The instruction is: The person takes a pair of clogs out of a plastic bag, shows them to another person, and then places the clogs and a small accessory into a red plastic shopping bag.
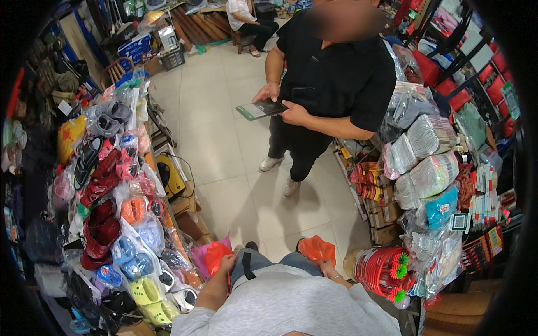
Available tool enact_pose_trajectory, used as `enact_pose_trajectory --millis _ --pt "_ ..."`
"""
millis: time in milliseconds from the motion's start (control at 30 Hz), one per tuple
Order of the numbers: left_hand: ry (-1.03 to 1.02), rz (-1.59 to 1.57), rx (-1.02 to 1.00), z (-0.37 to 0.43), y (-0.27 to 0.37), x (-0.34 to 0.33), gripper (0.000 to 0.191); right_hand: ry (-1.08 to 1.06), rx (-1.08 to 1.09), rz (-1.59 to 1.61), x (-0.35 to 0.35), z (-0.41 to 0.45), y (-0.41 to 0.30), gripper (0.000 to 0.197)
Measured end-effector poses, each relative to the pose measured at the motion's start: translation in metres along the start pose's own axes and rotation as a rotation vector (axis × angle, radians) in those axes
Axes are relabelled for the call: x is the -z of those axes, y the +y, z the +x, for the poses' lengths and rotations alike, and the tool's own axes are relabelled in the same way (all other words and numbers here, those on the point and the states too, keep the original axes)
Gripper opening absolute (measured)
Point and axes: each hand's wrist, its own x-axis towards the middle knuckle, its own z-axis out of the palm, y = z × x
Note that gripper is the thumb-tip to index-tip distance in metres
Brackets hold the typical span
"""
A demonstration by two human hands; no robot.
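My left hand [228, 263] is closed on a red plastic bag [217, 257], with a pink plastic bag [199, 255] beside it, at the lower left. An orange-red plastic bag [318, 249] hangs from my right hand [326, 268], low on the right of my body. What the bags contain is hidden. In front of me stands a person in black [336, 84], who holds a dark, flat device [261, 109] with a green edge in both hands.
On the left, a display [178, 239] bears clogs, sandals and bagged shoes [145, 290]. A yellow-black machine [170, 176] stands beside it. Packaged textiles [433, 136] and red coiled items [372, 269] line the right. Another person [252, 25] sits at the far end of the tiled aisle [210, 138].
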Motion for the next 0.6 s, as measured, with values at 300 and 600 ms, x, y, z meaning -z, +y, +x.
enact_pose_trajectory --millis 300,600 --pt "-0.019 0.09 -0.03 -0.005 0.004 -0.003 0.014 -0.032 0.046 -0.019 -0.007 0.003 -0.015 0.029" --pt "-0.146 0.459 -1.232 -0.072 0.449 -0.206 0.057 -0.133 -0.038 0.101 0.02 -0.041 -0.053 0.035"
